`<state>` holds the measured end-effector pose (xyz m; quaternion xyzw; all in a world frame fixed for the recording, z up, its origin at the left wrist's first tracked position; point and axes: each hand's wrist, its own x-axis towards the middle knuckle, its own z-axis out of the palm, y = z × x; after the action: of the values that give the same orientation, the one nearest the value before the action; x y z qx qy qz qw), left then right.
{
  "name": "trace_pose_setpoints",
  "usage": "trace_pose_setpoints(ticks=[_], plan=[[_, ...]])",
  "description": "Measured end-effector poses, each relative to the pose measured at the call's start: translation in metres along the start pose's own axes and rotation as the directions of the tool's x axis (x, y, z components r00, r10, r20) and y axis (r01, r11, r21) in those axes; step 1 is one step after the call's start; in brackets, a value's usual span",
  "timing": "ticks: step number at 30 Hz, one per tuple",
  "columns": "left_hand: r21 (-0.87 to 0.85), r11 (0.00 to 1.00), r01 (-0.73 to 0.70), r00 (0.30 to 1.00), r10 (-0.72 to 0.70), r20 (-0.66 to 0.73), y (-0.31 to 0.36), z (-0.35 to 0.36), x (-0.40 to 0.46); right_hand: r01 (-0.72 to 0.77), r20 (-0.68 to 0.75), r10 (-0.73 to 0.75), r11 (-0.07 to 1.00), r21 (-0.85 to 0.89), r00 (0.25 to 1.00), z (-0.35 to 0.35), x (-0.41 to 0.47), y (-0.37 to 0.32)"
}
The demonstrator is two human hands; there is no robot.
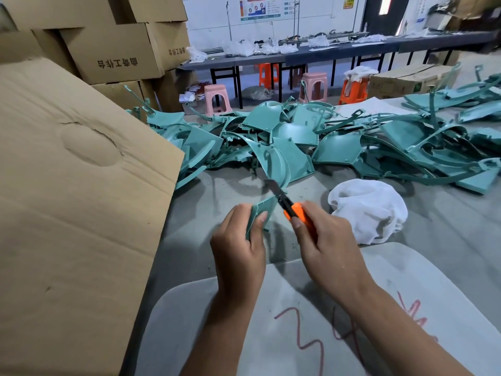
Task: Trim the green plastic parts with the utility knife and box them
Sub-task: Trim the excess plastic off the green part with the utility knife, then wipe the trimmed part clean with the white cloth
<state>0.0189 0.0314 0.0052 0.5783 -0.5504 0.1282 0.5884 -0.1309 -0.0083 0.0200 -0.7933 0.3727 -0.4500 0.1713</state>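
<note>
A part (260,213) is pinched upright in the left hand (238,251) so its edge meets the knife (294,213), gripped by right hand (325,248) fingers, box (81,199) kept beside.

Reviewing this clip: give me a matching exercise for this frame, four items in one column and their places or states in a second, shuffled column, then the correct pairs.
Items
1. utility knife
2. green part being trimmed
3. white cloth
4. cardboard flap

Places or states
A. lying on the table to the right of both hands
B. held in the left hand
C. gripped in the right hand, blade out
D. filling the left side of the view

Pairs: 1-C, 2-B, 3-A, 4-D
</note>
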Motion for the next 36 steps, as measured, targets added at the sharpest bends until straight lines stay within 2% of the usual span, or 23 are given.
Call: trace_pose_setpoints(ticks=[4,6,8,10,12,14,16,18,20,22,24,25,27,30,32,34,36], plan=[[-0.010,0.999,0.046,0.999,-0.046,0.012,-0.006,-0.002,0.000,0.191,0.178,-0.229,0.959,0.208,0.957,-0.009,-0.001,-0.012],[-0.007,0.999,0.033,0.999,-0.033,0.017,-0.005,-0.002,0.000,0.204,0.133,-0.245,0.942,0.265,0.960,-0.009,-0.002,-0.012],[0.002,0.999,0.034,0.999,-0.034,-0.015,-0.004,-0.004,0.002,0.110,-0.015,-0.109,0.972,0.206,0.994,-0.007,-0.002,-0.007],[-0.009,0.998,0.068,0.995,-0.068,-0.070,-0.006,-0.005,0.005,-0.095,-0.113,0.106,0.990,0.100,0.988,-0.006,0.003,0.003],[-0.056,0.990,0.131,0.984,-0.136,-0.111,-0.009,-0.006,0.006,-0.277,-0.094,0.274,0.960,-0.025,0.957,-0.005,0.006,0.014],[-0.159,0.960,0.232,0.959,-0.254,-0.130,-0.011,-0.005,0.007,-0.333,-0.038,0.331,0.939,-0.083,0.943,-0.005,0.008,0.021],[-0.339,0.858,0.386,0.894,-0.438,-0.092,-0.014,-0.005,0.010,-0.329,0.012,0.330,0.942,-0.071,0.944,-0.004,0.009,0.023],[-0.538,0.678,0.501,0.799,-0.601,-0.013,-0.015,-0.006,0.014,-0.340,0.048,0.344,0.938,-0.069,0.938,-0.005,0.011,0.024],[-0.655,0.517,0.551,0.712,-0.701,0.046,-0.014,-0.008,0.017,-0.333,0.032,0.336,0.940,-0.075,0.941,-0.007,0.014,0.027],[-0.710,0.379,0.594,0.620,-0.777,0.104,-0.012,-0.010,0.020,-0.284,-0.098,0.275,0.953,-0.100,0.956,-0.013,0.015,0.032],[-0.729,0.259,0.634,0.532,-0.830,0.168,-0.011,-0.012,0.021,-0.260,-0.275,0.192,0.935,-0.240,0.942,-0.021,0.018,0.041],[-0.728,0.215,0.651,0.499,-0.844,0.197,-0.011,-0.013,0.022,-0.280,-0.331,0.167,0.901,-0.331,0.929,-0.025,0.018,0.045],[-0.721,0.144,0.678,0.451,-0.856,0.253,-0.009,-0.014,0.023,-0.388,-0.341,0.245,0.800,-0.457,0.907,-0.029,0.020,0.056],[-0.718,0.074,0.692,0.457,-0.815,0.356,-0.008,-0.016,0.024,-0.491,-0.177,0.482,0.669,-0.558,0.858,-0.033,0.019,0.070],[-0.710,0.075,0.700,0.492,-0.771,0.404,-0.007,-0.018,0.022,-0.482,-0.095,0.541,0.640,-0.598,0.836,-0.036,0.019,0.079],[-0.702,0.096,0.705,0.520,-0.743,0.421,-0.007,-0.018,0.020,-0.470,-0.126,0.492,0.677,-0.566,0.861,-0.040,0.020,0.087],[-0.707,0.150,0.691,0.561,-0.729,0.393,-0.005,-0.015,0.018,-0.447,-0.257,0.371,0.804,-0.391,0.892,-0.045,0.023,0.092]])
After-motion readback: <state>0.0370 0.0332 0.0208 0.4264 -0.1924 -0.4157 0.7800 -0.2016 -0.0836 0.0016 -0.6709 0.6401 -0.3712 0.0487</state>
